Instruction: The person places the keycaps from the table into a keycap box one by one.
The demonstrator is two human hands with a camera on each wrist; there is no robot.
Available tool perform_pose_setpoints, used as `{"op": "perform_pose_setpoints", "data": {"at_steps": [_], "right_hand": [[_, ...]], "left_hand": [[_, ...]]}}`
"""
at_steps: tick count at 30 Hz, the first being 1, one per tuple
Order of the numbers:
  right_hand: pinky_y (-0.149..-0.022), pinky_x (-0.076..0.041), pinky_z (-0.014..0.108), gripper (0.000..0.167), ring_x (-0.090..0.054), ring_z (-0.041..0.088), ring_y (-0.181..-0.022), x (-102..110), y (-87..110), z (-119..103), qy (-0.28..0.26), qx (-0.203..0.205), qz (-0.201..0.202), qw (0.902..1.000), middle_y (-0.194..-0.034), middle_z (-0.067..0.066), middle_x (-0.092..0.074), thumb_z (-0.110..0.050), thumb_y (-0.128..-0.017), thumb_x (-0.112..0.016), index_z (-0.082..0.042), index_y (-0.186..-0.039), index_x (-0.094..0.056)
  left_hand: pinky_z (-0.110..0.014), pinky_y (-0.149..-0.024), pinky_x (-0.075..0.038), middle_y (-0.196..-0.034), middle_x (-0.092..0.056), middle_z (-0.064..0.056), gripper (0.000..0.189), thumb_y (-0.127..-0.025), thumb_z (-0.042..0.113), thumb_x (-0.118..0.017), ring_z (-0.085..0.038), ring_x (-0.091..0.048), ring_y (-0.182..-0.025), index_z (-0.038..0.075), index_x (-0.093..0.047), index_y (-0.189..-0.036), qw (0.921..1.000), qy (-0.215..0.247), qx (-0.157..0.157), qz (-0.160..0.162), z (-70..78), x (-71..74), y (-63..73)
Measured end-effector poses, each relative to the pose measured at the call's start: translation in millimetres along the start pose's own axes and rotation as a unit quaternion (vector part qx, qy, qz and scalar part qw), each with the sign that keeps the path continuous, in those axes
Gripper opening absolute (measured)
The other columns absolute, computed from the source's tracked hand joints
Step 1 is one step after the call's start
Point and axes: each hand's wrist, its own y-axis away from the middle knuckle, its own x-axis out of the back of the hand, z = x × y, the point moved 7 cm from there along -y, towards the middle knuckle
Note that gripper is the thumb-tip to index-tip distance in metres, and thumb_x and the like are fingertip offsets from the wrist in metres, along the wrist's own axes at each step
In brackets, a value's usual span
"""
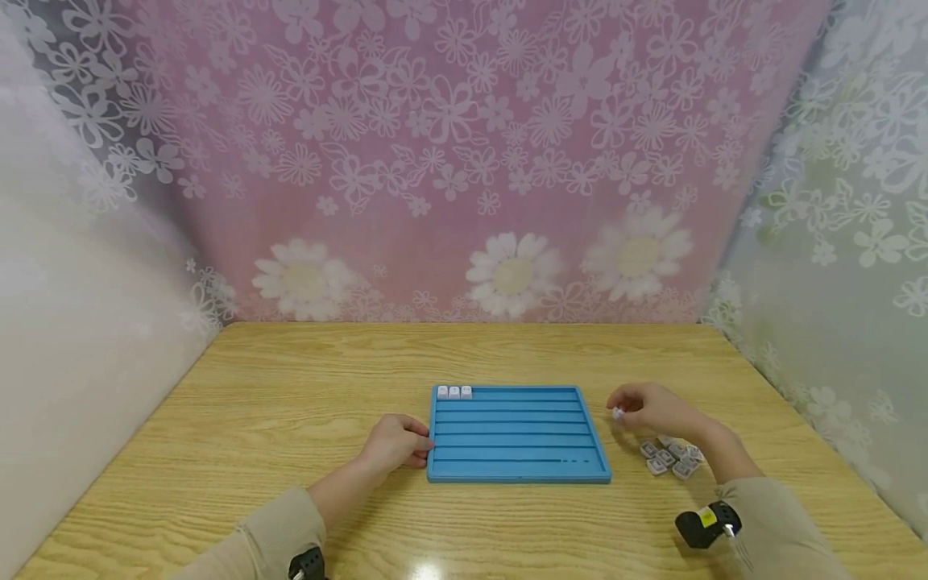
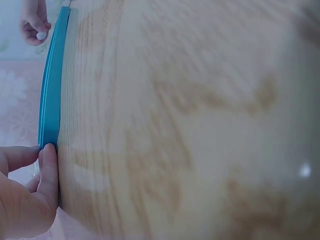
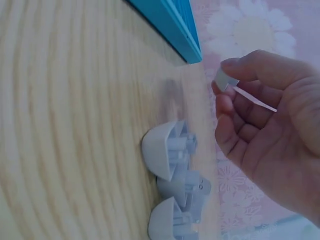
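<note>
While the left forearm slants up from the lower left, the left hand [image 1: 394,444] meets the nearer half of the blue tray's [image 1: 515,441] left side. Its thumb and a finger pinch the rim there, with the back of the hand turned mostly upward and the wrist close to straight.

The right forearm enters from the lower right and angles inward, so that the right hand [image 1: 656,409] points left toward the tray, apart from its right edge. Thumb and index finger pinch one small white keycap [image 1: 619,413] at their tips; the right wrist view shows the other fingers curled loosely toward the palm and the hand raised above the wooden table [image 1: 254,403].

Just beneath and beside the right wrist lies a loose heap of keycaps [image 1: 663,457], to the right of the tray. Several lie tipped over, their hollow undersides and stems showing.

The tray lies flat in front of the person, its long slots running left to right. Three white keycaps [image 1: 454,392] stand side by side at the left end of the farthest slot. Beige sleeves [image 1: 776,515] cover both forearms, and a floral backdrop [image 1: 449,161] hangs behind the table.
</note>
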Motion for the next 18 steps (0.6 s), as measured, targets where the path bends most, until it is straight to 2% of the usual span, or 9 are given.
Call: {"op": "perform_pose_setpoints", "data": {"at_steps": [5, 18], "right_hand": [[-0.067, -0.048, 0.027, 0.027, -0.05, 0.018, -0.082, 1, -3.8, -4, -0.031, 0.01, 0.002, 0.9995, -0.095, 0.009, -0.055, -0.011, -0.088, -0.061, 0.005, -0.108, -0.056], [-0.073, -0.05, 0.029, 0.035, -0.051, 0.023, -0.094, -3, -9.3, -12, -0.056, 0.006, -0.005, 0.9984, -0.109, 0.019, -0.056, -0.013, -0.088, -0.062, 0.007, -0.116, -0.054]], "left_hand": [[-0.029, -0.057, -0.057, -0.074, -0.059, -0.012, 0.019, -0.081, -0.003, -0.065, -0.014, -0.058, -0.06, -0.012, -0.06, -0.097, 1.0, 0.0, -0.001, 0.0, 0.8, 0.5, 0.5], [-0.029, -0.058, -0.057, -0.074, -0.06, -0.012, 0.02, -0.081, -0.004, -0.064, -0.014, -0.059, -0.06, -0.013, -0.06, -0.098, 1.0, 0.005, -0.001, -0.004, -1.4, 0.1, -1.2]]}}
